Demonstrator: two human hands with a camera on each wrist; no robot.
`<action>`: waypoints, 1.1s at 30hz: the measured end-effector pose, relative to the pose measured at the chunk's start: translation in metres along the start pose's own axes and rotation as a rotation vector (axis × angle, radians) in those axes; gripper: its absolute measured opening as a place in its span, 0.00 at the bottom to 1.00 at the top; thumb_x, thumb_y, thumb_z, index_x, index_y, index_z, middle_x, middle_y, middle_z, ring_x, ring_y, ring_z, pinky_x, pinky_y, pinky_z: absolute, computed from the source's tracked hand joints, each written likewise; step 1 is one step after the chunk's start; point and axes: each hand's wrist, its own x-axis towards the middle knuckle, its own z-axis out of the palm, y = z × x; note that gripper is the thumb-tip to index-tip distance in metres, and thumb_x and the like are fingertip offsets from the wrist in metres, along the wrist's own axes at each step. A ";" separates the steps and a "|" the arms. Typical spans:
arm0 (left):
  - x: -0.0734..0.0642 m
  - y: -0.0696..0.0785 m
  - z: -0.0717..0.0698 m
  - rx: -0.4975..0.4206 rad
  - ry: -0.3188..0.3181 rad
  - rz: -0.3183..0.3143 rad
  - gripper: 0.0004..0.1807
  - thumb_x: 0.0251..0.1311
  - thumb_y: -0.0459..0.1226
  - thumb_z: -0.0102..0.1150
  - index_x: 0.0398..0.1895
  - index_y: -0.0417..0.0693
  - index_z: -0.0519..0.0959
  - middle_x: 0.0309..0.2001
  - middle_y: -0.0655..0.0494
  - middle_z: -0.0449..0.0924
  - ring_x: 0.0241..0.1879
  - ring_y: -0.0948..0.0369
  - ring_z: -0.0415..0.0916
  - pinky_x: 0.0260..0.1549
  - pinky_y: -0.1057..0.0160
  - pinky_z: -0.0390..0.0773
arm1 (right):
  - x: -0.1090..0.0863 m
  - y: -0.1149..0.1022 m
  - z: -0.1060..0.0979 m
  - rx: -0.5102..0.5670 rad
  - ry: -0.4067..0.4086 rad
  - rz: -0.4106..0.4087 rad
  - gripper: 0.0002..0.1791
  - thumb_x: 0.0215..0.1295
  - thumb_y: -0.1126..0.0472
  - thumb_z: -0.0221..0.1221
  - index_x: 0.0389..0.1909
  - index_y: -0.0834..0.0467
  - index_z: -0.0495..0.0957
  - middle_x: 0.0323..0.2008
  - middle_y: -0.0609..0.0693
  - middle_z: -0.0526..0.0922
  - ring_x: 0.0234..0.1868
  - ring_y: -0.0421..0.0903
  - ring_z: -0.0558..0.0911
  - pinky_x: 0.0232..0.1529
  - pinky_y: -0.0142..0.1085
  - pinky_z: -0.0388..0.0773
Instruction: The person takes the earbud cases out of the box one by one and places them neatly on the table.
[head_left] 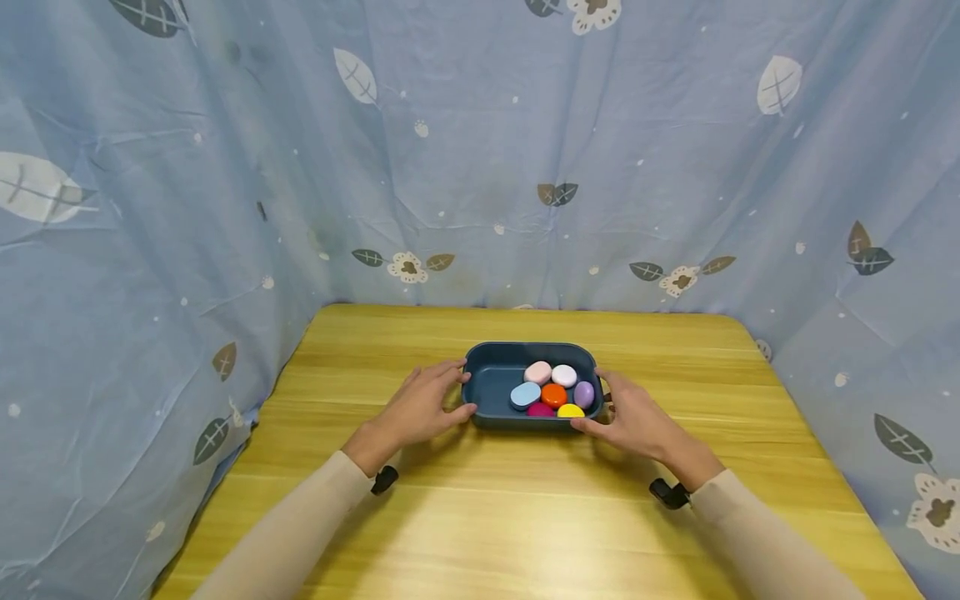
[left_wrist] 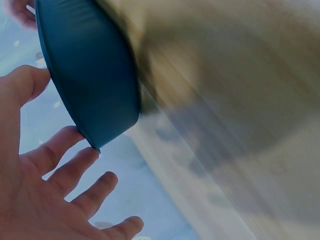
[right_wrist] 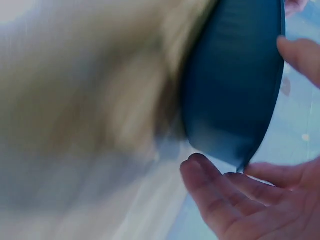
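Observation:
A dark blue rounded rectangular tray [head_left: 491, 390] sits near the middle of the wooden table in the head view. Several smooth oval pieces lie towards its right side, among them a light blue piece [head_left: 526, 395], an orange piece [head_left: 553, 395] and a purple piece [head_left: 583, 394]. At the tray's left end, my left hand [head_left: 423, 404] holds the rim between thumb and fingertips; its last two fingers stand free in the left wrist view. My right hand [head_left: 636, 417] grips the right end, thumb on the near rim. Whether the tray's base touches the table I cannot tell.
The yellow wood-grain table [head_left: 487, 508] extends around the tray. Behind it and at both sides hangs a blue curtain [head_left: 480, 150] with leaf and flower prints. Each wrist carries a black device, the left device [head_left: 385, 480] and the right device [head_left: 669, 493].

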 end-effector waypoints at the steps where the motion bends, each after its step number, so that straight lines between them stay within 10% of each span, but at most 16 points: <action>1: 0.000 0.000 -0.001 0.003 -0.002 -0.002 0.35 0.81 0.58 0.70 0.79 0.48 0.83 0.90 0.49 0.70 0.91 0.45 0.67 0.86 0.18 0.60 | 0.001 0.002 -0.002 -0.016 -0.008 -0.008 0.66 0.71 0.28 0.75 0.90 0.70 0.60 0.84 0.74 0.73 0.72 0.70 0.87 0.75 0.69 0.84; 7: 0.003 0.002 -0.002 0.025 -0.007 0.003 0.34 0.81 0.57 0.70 0.79 0.48 0.83 0.90 0.49 0.71 0.89 0.46 0.70 0.85 0.18 0.61 | 0.009 0.009 -0.015 -0.118 -0.053 -0.056 0.72 0.69 0.23 0.74 0.95 0.64 0.54 0.93 0.69 0.59 0.84 0.76 0.75 0.78 0.77 0.76; 18: 0.017 0.011 -0.009 0.125 -0.024 -0.003 0.35 0.78 0.59 0.74 0.79 0.53 0.83 0.84 0.46 0.78 0.84 0.43 0.77 0.88 0.23 0.62 | 0.025 0.014 -0.024 -0.145 -0.126 -0.088 0.74 0.64 0.18 0.74 0.92 0.68 0.60 0.91 0.71 0.62 0.86 0.75 0.71 0.82 0.74 0.74; 33: 0.084 0.060 -0.016 0.119 -0.127 0.103 0.38 0.79 0.58 0.74 0.84 0.53 0.80 0.77 0.47 0.83 0.70 0.47 0.86 0.75 0.44 0.86 | 0.032 0.011 -0.028 -0.197 -0.128 -0.094 0.73 0.62 0.15 0.73 0.90 0.65 0.66 0.89 0.69 0.67 0.83 0.73 0.75 0.77 0.74 0.79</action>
